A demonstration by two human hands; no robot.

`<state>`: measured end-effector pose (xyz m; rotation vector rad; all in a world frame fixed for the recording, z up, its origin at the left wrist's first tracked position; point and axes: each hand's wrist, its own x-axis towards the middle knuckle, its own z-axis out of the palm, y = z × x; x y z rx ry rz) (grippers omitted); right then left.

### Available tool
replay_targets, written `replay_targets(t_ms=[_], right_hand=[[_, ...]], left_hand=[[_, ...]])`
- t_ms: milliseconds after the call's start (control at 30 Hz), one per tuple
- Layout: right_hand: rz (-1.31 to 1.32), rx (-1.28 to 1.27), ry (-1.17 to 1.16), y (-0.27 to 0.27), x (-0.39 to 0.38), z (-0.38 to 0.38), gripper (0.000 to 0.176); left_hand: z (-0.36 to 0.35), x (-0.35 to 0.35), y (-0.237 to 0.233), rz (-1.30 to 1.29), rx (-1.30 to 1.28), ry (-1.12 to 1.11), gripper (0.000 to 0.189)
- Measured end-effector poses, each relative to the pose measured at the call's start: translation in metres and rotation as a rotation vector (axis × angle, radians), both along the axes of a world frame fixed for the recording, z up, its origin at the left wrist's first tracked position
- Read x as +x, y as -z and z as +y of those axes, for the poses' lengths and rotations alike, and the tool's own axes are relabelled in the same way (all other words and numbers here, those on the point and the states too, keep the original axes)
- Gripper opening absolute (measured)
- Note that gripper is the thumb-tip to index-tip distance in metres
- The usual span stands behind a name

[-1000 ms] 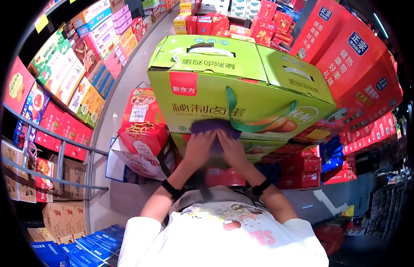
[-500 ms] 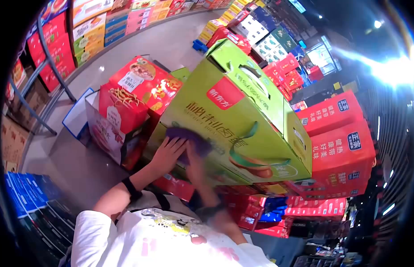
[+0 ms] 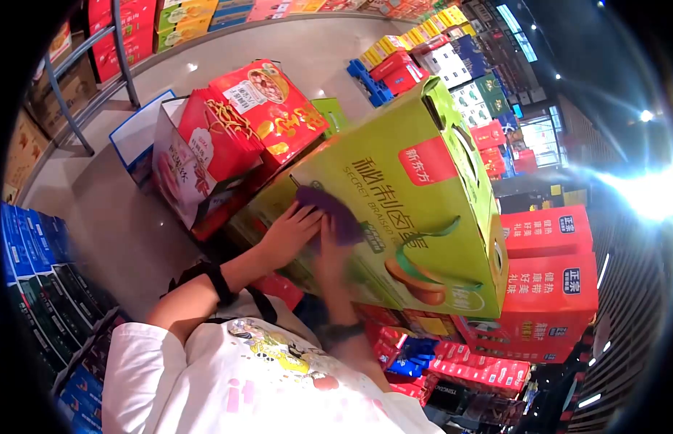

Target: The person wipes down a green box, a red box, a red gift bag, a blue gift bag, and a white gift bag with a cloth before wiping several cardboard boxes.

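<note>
A purple cloth (image 3: 340,219) lies against the printed front of a large green gift box (image 3: 307,170), which looks tilted in this view. My left hand (image 3: 293,228) grips the cloth's near edge, its fingers laid over it. Beside it, my right hand (image 3: 331,246) also has hold of the cloth; it is smeared by motion and its fingertips are partly hidden. Green ribbon handles (image 3: 423,264) hang on the box front, to the right of the cloth. Some lettering and an egg picture show around it.
Red gift boxes (image 3: 268,108) and a white-and-pink bag (image 3: 181,170) stand left of the green box. Stacked red cartons (image 3: 546,289) are on its right. A metal rail (image 3: 123,54) and blue boxes (image 3: 32,242) lie at the left. Grey floor (image 3: 307,58) runs behind.
My view has shifted, so the green box and the red cartons sit differently in it. Both hands stay at the purple cloth on the box front, close to the printed lettering.
</note>
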<state>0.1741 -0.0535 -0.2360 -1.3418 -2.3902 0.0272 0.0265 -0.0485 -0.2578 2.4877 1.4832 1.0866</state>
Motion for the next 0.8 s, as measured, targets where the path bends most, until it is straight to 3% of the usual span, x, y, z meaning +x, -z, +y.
replay_targets(t_ms=[100, 267, 400, 533, 600, 700, 800], right_hand=[[0.138, -0.069, -0.003, -0.016, -0.003, 0.0, 0.073], [0.121, 0.234, 0.015, -0.074, -0.016, 0.012, 0.061], [0.137, 0.259, 0.045, -0.07, -0.004, 0.005, 0.066], [0.158, 0.192, 0.16, -0.042, 0.04, -0.021, 0.074], [0.179, 0.166, 0.258, -0.021, 0.074, -0.038, 0.072], [0.034, 0.195, 0.486, -0.024, 0.105, -0.071, 0.069], [0.075, 0.124, 0.703, -0.026, 0.121, -0.097, 0.067]], left_hand=[[-0.001, 0.001, -0.018, -0.069, 0.045, 0.025, 0.045], [0.016, 0.002, -0.067, -0.112, 0.163, 0.002, 0.044], [0.015, 0.01, -0.069, -0.064, 0.171, 0.015, 0.044], [0.006, 0.041, -0.055, 0.095, 0.104, 0.209, 0.044], [0.0, 0.063, -0.057, 0.121, 0.175, 0.301, 0.044], [-0.008, 0.105, -0.055, 0.092, 0.222, 0.475, 0.043], [-0.022, 0.14, -0.055, 0.09, 0.209, 0.573, 0.048]])
